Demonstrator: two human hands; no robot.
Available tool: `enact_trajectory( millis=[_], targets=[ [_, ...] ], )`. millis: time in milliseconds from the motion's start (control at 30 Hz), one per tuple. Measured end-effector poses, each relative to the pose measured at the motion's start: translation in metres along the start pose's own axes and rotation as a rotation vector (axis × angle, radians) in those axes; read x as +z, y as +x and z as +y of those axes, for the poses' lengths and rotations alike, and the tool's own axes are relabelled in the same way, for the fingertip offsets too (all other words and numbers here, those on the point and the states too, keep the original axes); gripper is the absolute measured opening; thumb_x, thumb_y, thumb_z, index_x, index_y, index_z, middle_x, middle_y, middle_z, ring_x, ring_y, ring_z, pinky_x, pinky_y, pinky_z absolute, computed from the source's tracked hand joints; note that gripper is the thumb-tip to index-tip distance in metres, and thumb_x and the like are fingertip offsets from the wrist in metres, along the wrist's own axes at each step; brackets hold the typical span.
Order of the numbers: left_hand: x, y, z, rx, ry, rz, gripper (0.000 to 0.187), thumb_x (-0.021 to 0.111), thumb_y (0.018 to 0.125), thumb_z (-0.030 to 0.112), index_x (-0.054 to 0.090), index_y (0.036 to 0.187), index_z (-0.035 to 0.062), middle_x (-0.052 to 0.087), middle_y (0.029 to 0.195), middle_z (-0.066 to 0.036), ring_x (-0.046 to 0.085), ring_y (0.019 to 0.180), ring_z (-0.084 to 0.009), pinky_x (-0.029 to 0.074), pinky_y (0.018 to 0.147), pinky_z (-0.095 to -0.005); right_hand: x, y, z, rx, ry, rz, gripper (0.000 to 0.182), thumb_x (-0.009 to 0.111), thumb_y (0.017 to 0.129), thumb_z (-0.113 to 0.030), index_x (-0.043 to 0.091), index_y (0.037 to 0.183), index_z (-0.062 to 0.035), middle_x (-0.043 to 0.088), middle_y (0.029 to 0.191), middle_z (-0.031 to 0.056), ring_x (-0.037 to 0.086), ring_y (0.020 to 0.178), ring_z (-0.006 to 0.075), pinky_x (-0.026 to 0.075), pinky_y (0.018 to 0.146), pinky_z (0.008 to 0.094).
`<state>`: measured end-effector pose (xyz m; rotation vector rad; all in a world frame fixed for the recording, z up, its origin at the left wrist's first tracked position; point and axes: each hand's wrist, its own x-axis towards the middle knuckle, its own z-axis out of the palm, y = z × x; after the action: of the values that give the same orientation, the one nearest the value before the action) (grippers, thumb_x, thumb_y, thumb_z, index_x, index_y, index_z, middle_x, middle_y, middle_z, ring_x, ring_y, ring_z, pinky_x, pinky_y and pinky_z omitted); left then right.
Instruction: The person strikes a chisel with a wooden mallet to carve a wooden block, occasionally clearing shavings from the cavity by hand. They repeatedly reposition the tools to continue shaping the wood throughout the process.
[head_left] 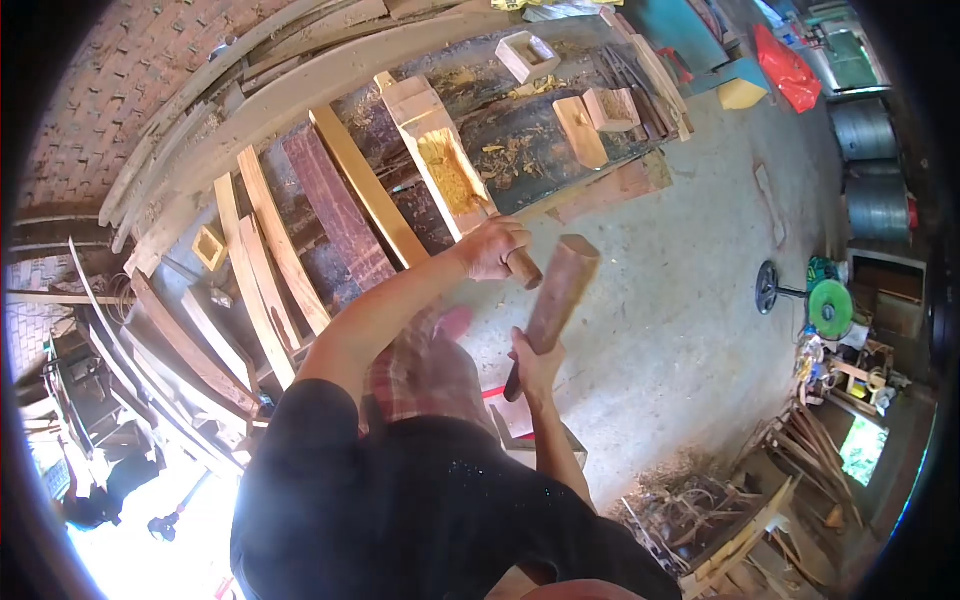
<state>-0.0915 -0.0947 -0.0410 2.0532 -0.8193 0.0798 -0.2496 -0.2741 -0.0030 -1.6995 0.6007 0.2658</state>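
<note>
My left hand (pixel 495 248) is closed around the round wooden handle (pixel 524 268) of what looks like a chisel. It lies at the near end of a pale wooden block (pixel 410 105) with a hollow cut into it, and the tool's far end points into that hollow. Yellowish wood chips (pixel 450 170) lie inside the recess. My right hand (pixel 538 365) is wrapped around the slim grip of a thick wooden mallet (pixel 565 290). The mallet's head is raised just to the right of the tool's handle, apart from it.
Long boards, including a dark reddish plank (pixel 335 200), lie left of the block. A small wooden box (pixel 527 57), a rounded wood piece (pixel 580 132) and shavings rest on the dark bench. Rightward are a concrete floor (pixel 690 270), a green fan (pixel 830 308) and metal drums (pixel 866 130).
</note>
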Motion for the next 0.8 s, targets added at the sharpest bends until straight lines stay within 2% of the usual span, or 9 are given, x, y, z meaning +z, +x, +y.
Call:
enact_trajectory(
  millis=[67, 233, 300, 433, 533, 600, 633, 667, 800],
  targets=[
    [0.003, -0.002, 0.003, -0.015, -0.066, 0.036, 0.038, 0.073, 0.048, 0.006, 0.051, 0.078, 0.0064, 0.052, 0.079, -0.011, 0.053, 0.08, -0.0334, 0.042, 0.073, -0.0418, -0.012, -0.013, -0.008, -0.131, 0.044, 0.095, 0.019, 0.074, 0.077, -0.002, 0.058, 0.087, 0.0021, 0.06, 0.071, 0.0068, 0.06, 0.056, 0.0169, 0.051, 0.054, 0.0302],
    [0.003, 0.005, 0.02, -0.074, 0.181, 0.218, 0.039, 0.074, 0.051, 0.007, 0.055, 0.084, 0.0093, 0.054, 0.081, -0.01, 0.053, 0.085, -0.0316, 0.041, 0.076, -0.042, -0.027, -0.02, -0.011, -0.533, 0.095, 0.07, 0.022, 0.071, 0.078, 0.004, 0.056, 0.094, 0.0022, 0.061, 0.077, 0.0088, 0.061, 0.061, 0.0167, 0.054, 0.059, 0.0309],
    [0.006, 0.01, 0.027, -0.07, 0.161, 0.252, 0.039, 0.074, 0.051, 0.008, 0.055, 0.085, 0.0088, 0.054, 0.081, -0.01, 0.053, 0.085, -0.0318, 0.041, 0.076, -0.0421, -0.027, -0.025, -0.025, -0.269, 0.017, 0.077, 0.025, 0.071, 0.078, 0.004, 0.054, 0.097, 0.0025, 0.06, 0.077, 0.0083, 0.062, 0.064, 0.0164, 0.054, 0.059, 0.0308],
    [0.014, 0.01, 0.023, -0.083, 0.083, 0.243, 0.041, 0.074, 0.05, 0.007, 0.053, 0.085, 0.007, 0.055, 0.083, -0.011, 0.054, 0.084, -0.0328, 0.042, 0.076, -0.0415, -0.037, -0.039, -0.029, -0.33, 0.091, 0.11, 0.025, 0.071, 0.079, 0.003, 0.055, 0.098, 0.0033, 0.059, 0.077, 0.0079, 0.062, 0.064, 0.0167, 0.054, 0.058, 0.0305],
    [0.015, 0.003, 0.013, -0.098, 0.022, 0.235, 0.04, 0.074, 0.049, 0.005, 0.053, 0.083, 0.0065, 0.057, 0.082, -0.012, 0.054, 0.082, -0.0337, 0.043, 0.073, -0.041, -0.033, -0.049, -0.028, -0.548, 0.31, 0.093, 0.024, 0.075, 0.076, -0.003, 0.061, 0.094, 0.0034, 0.062, 0.072, 0.0067, 0.059, 0.062, 0.013, 0.047, 0.057, 0.0279],
    [0.012, 0.006, 0.005, -0.084, -0.021, 0.254, 0.04, 0.074, 0.049, 0.003, 0.053, 0.082, 0.0065, 0.057, 0.081, -0.011, 0.055, 0.081, -0.0338, 0.043, 0.071, -0.041, -0.024, -0.034, 0.003, -0.491, 0.287, 0.102, 0.031, 0.078, 0.075, -0.008, 0.061, 0.098, 0.0051, 0.063, 0.073, 0.0075, 0.06, 0.06, 0.014, 0.048, 0.056, 0.0282],
    [0.012, 0.006, 0.002, -0.078, -0.067, 0.275, 0.039, 0.073, 0.049, 0.002, 0.052, 0.081, 0.0064, 0.057, 0.08, -0.011, 0.055, 0.08, -0.034, 0.043, 0.069, -0.041, -0.016, -0.025, -0.009, -0.249, -0.059, 0.042, 0.032, 0.078, 0.076, -0.011, 0.06, 0.097, 0.0054, 0.061, 0.072, 0.0071, 0.059, 0.055, 0.0143, 0.048, 0.055, 0.0282],
    [0.013, 0.004, 0.001, -0.075, -0.071, 0.271, 0.039, 0.073, 0.049, 0.002, 0.052, 0.081, 0.0064, 0.057, 0.08, -0.011, 0.055, 0.08, -0.034, 0.043, 0.069, -0.041, -0.01, -0.022, -0.019, 0.021, -0.045, -0.004, 0.032, 0.077, 0.076, -0.013, 0.06, 0.094, 0.0057, 0.06, 0.071, 0.0073, 0.058, 0.054, 0.0152, 0.048, 0.053, 0.0287],
    [0.007, -0.006, 0.005, -0.078, -0.05, 0.216, 0.036, 0.071, 0.05, -0.001, 0.053, 0.081, 0.0068, 0.055, 0.078, -0.01, 0.054, 0.08, -0.0336, 0.043, 0.069, -0.0417, -0.012, -0.021, -0.017, -0.113, 0.205, 0.106, 0.03, 0.077, 0.077, -0.013, 0.06, 0.09, 0.0068, 0.06, 0.069, 0.007, 0.058, 0.053, 0.0158, 0.047, 0.05, 0.0288]
  ],
)
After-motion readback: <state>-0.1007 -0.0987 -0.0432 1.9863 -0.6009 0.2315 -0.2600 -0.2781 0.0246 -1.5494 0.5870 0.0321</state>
